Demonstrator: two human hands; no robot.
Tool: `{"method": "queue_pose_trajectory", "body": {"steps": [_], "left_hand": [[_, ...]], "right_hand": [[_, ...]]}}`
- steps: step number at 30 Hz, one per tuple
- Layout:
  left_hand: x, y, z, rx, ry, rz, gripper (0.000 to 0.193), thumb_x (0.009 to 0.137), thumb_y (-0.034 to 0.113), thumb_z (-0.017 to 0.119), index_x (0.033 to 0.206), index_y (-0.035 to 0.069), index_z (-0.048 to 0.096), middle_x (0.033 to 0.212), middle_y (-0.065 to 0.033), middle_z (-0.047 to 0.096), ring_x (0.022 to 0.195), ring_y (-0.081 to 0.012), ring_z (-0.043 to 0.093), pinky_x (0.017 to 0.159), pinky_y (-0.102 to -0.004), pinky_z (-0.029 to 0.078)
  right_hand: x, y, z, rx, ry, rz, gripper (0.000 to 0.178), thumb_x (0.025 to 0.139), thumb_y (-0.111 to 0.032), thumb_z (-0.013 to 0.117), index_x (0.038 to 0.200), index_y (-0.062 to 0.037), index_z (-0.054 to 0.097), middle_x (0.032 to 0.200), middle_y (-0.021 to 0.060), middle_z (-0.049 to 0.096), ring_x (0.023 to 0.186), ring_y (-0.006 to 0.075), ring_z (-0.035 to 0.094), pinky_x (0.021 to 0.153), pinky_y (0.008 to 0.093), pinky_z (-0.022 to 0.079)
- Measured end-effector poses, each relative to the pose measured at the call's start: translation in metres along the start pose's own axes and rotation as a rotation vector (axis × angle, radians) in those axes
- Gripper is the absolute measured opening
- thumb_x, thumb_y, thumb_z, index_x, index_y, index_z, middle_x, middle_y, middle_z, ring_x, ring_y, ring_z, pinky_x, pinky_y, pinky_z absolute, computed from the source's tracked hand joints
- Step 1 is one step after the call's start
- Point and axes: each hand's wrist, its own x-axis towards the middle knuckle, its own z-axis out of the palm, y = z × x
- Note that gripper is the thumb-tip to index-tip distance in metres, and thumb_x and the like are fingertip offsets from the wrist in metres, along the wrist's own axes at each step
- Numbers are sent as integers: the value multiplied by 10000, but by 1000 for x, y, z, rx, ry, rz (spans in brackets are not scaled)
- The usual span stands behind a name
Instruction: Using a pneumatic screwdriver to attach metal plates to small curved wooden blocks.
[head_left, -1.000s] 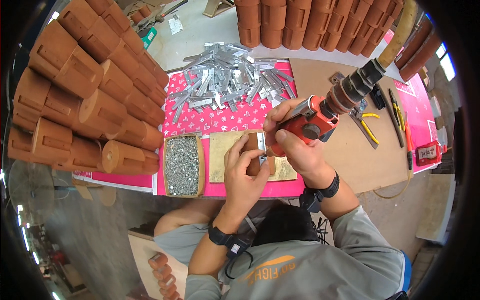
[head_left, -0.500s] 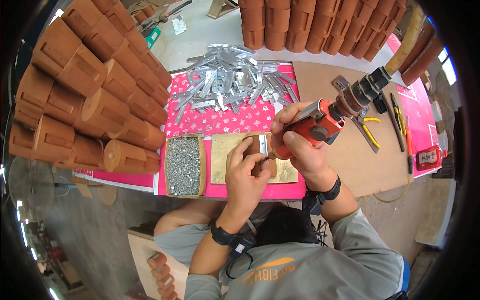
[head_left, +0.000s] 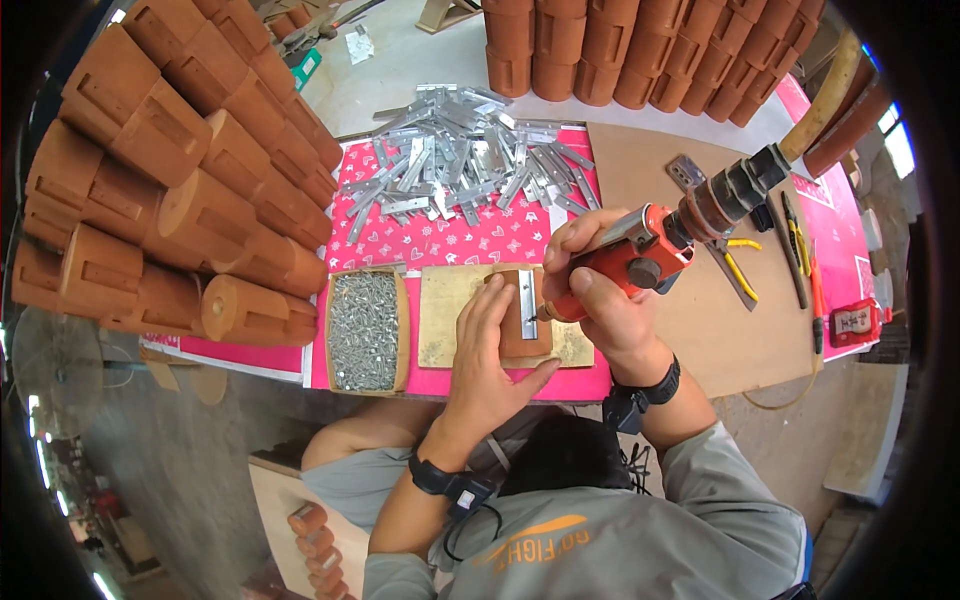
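My right hand (head_left: 618, 312) grips a red power screwdriver (head_left: 640, 250) whose hose runs off to the upper right. Its tip points at the lower end of a metal strip (head_left: 526, 292) with holes in it. That strip lies in the slot of a brown cylindrical piece (head_left: 510, 343), which rests on a wooden board (head_left: 441, 305). My left hand (head_left: 480, 350) is open, its fingers stretched along the left side of the brown piece and the thumb spread apart. Left of the board stands a box of screws (head_left: 368, 330).
A heap of metal strips (head_left: 450, 155) lies on the pink cloth behind the board. Brown cylinders are stacked at the left (head_left: 205, 215) and far side (head_left: 610, 50). Pliers (head_left: 738, 272), a phone (head_left: 685, 170) and a red packet (head_left: 855, 325) lie to the right.
My left hand has drawn its fingers back from the screwdriver tip and straightened them along the brown piece, thumb swinging outward. The screwdriver has stayed nearly in place, still pointing at the strip's lower end.
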Motion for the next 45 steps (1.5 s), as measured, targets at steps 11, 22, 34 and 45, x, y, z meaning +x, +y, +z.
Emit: {"method": "queue_pose_trajectory", "body": {"steps": [11, 22, 34, 45], "left_hand": [[-15, -28, 21, -106, 8, -61, 1121, 757, 235, 880, 1582, 9, 156, 1627, -265, 190, 1496, -445, 239, 1206, -509, 276], [-15, -26, 17, -74, -6, -73, 1134, 745, 198, 882, 1578, -15, 142, 1618, -282, 195, 1502, -452, 223, 1210, -502, 269], [-13, -33, -102, 741, 231, -217, 280, 837, 93, 734, 1104, 14, 705, 1051, -148, 652, 1043, -351, 574, 927, -446, 468], [-12, -48, -123, 735, 90, -291, 109, 804, 80, 765, 899, 30, 747, 918, -123, 645, 959, -336, 587, 887, -423, 470]], "right_hand": [[1, -2, 6, -35, 12, 15, 213, 806, 68, 561, 1016, 33, 568, 910, 121, 649, 777, 174, 659, 648, 295, 571], [2, 9, 1, -93, 5, 37, 167, 824, -66, 605, 953, -33, 503, 811, 104, 548, 649, 191, 590, 595, 323, 543], [-2, -19, 15, -87, -37, -4, 187, 810, 59, 612, 990, 11, 616, 937, 90, 677, 853, 132, 648, 735, 278, 533], [-10, -44, 3, -224, 75, 41, 190, 770, 60, 639, 956, 21, 642, 890, 84, 694, 780, 110, 640, 709, 272, 535]]}}
